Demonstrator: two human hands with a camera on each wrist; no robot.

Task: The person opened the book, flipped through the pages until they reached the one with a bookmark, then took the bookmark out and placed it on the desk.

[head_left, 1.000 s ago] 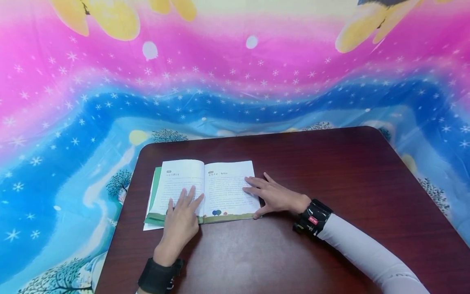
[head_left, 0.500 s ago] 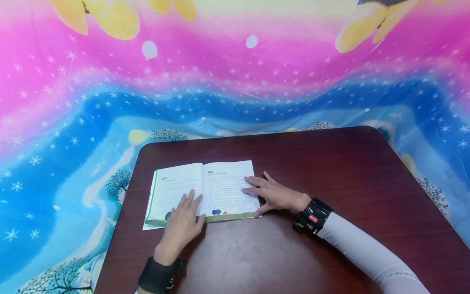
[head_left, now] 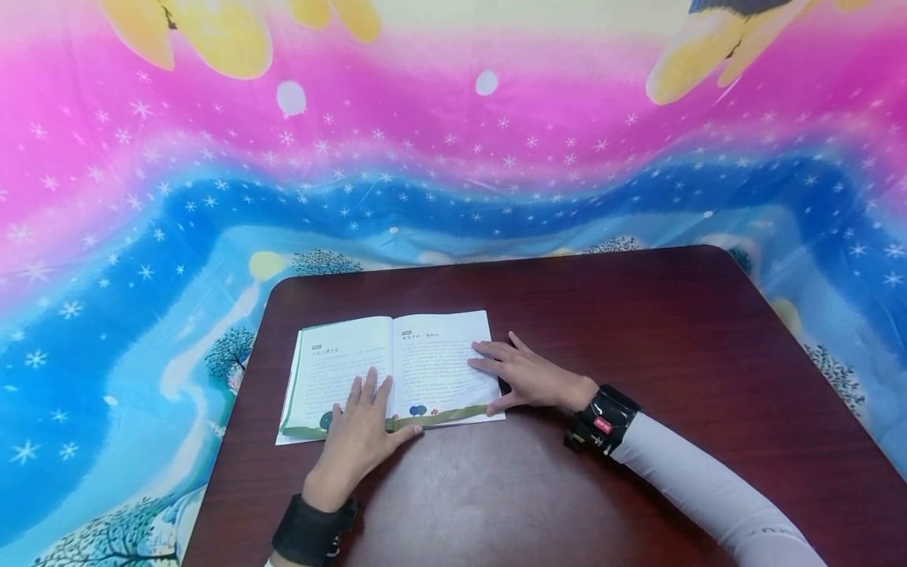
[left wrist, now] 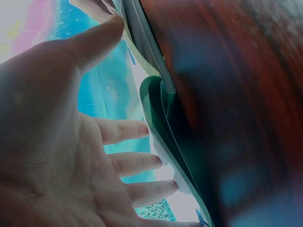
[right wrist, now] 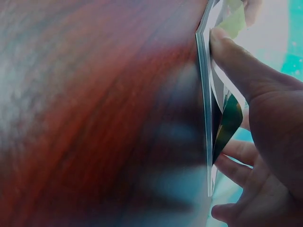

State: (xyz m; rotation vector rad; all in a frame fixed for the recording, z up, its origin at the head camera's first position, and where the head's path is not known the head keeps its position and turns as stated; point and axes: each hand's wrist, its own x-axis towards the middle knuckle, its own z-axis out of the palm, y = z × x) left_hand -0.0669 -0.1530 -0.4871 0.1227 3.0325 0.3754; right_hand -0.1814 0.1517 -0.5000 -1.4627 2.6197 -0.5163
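One thumb (head_left: 406,434) on the left hand (head_left: 359,439) has swung wider; the book (head_left: 420,366) lies under spread fingers, the right hand's (head_left: 530,379) too

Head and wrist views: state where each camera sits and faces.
Head: on the head, facing forward and down at the open book and table; left hand and right hand show.
Left wrist: on that wrist, looking along the left palm at the book's edge.
Right wrist: on that wrist, looking past the right thumb at the book's edge.
Shared: both wrist views show book, table.
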